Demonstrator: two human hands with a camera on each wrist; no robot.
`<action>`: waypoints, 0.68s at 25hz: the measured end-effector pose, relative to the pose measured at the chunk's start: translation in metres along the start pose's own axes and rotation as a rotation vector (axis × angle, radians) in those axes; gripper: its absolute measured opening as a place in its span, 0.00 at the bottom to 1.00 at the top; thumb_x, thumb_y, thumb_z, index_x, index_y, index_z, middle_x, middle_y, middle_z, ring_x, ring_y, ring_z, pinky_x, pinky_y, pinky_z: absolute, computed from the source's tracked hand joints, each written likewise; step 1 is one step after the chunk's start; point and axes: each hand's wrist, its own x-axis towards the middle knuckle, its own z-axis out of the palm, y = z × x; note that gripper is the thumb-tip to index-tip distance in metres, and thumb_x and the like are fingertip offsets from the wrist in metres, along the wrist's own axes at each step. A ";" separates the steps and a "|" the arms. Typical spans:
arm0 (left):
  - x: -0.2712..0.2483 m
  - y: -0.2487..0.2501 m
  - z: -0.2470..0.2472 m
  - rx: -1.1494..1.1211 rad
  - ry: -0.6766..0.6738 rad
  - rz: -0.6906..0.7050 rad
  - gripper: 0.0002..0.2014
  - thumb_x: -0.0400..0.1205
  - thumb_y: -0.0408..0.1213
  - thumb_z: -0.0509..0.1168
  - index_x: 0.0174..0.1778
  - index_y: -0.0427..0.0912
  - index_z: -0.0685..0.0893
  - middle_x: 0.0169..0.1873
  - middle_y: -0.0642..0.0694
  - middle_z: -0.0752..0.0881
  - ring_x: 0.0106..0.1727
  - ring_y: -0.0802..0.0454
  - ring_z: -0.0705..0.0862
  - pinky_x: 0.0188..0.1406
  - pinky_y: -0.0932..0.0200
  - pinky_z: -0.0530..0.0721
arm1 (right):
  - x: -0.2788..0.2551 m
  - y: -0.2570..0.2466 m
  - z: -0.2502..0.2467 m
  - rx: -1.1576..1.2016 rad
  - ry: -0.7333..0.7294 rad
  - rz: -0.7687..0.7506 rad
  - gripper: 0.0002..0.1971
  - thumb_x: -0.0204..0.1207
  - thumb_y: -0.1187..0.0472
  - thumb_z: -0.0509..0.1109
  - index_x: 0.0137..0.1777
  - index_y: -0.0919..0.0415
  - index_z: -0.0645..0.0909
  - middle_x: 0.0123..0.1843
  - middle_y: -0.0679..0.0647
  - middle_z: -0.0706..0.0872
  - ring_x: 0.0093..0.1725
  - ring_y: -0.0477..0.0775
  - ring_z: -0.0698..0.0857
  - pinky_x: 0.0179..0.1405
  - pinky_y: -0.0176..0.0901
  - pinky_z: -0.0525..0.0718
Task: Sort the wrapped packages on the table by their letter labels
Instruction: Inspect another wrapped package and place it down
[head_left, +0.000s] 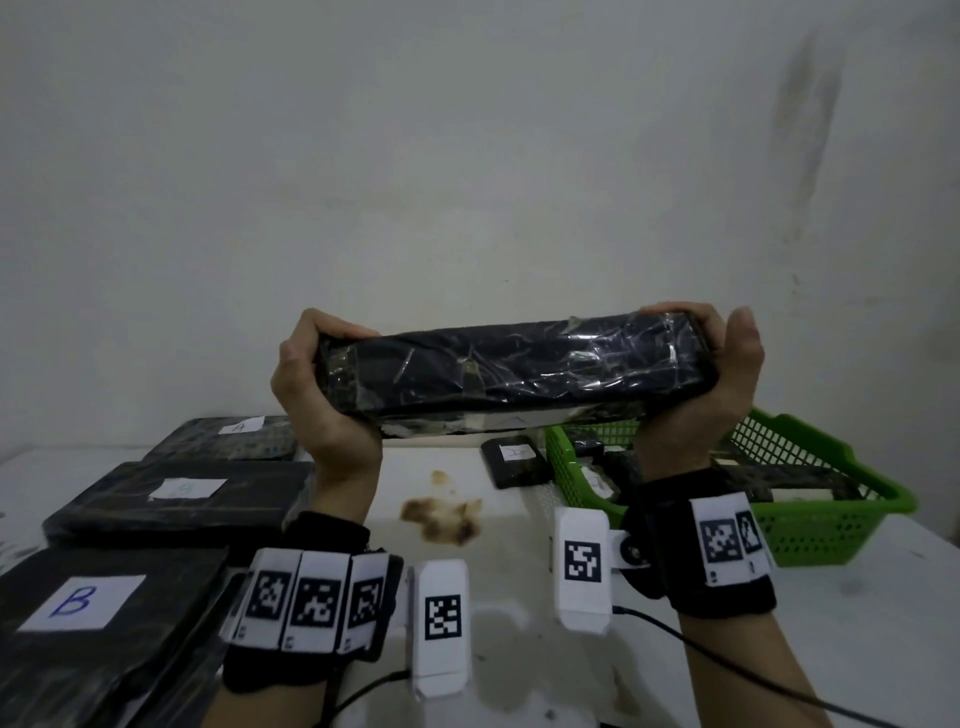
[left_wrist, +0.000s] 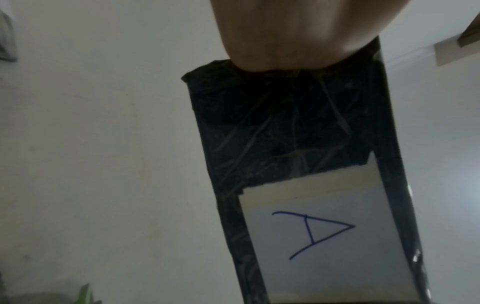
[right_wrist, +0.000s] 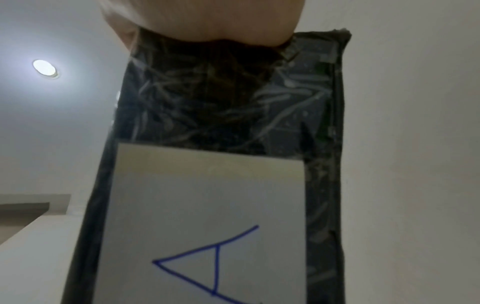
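Package B (head_left: 78, 603) nearest, the A-labelled package (head_left: 514, 371) raised beyond it, A pile farthest left.

The table (head_left: 519, 623) bore package B at the near left edge. Above mid-table, the left hand (head_left: 317, 384) and right hand (head_left: 727, 374) each curled round one short end of the held package, its long axis running left to right between them, its label (left_wrist: 319, 236) facing down. The far-left package marked A (head_left: 228, 439) lay toward the left hand; the green basket (head_left: 810, 525) stood right.
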 end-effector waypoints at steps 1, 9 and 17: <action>0.001 0.002 0.000 0.007 -0.013 0.009 0.22 0.78 0.48 0.43 0.29 0.58 0.82 0.25 0.60 0.82 0.29 0.62 0.77 0.31 0.66 0.72 | 0.000 0.000 0.001 0.018 0.022 -0.007 0.20 0.68 0.44 0.58 0.31 0.59 0.83 0.29 0.51 0.85 0.33 0.54 0.82 0.37 0.41 0.79; 0.006 0.007 0.006 0.059 -0.039 0.000 0.15 0.79 0.49 0.47 0.49 0.49 0.77 0.41 0.49 0.84 0.45 0.49 0.83 0.49 0.50 0.81 | -0.002 -0.008 0.005 0.013 0.056 -0.120 0.17 0.67 0.49 0.58 0.26 0.52 0.84 0.26 0.46 0.84 0.29 0.49 0.80 0.33 0.38 0.76; 0.008 0.017 0.004 -0.082 -0.172 -0.146 0.08 0.68 0.42 0.57 0.35 0.40 0.74 0.28 0.58 0.81 0.32 0.58 0.77 0.33 0.67 0.74 | 0.000 -0.008 0.005 0.062 0.014 -0.103 0.12 0.64 0.51 0.60 0.26 0.54 0.80 0.25 0.49 0.80 0.28 0.51 0.77 0.30 0.37 0.74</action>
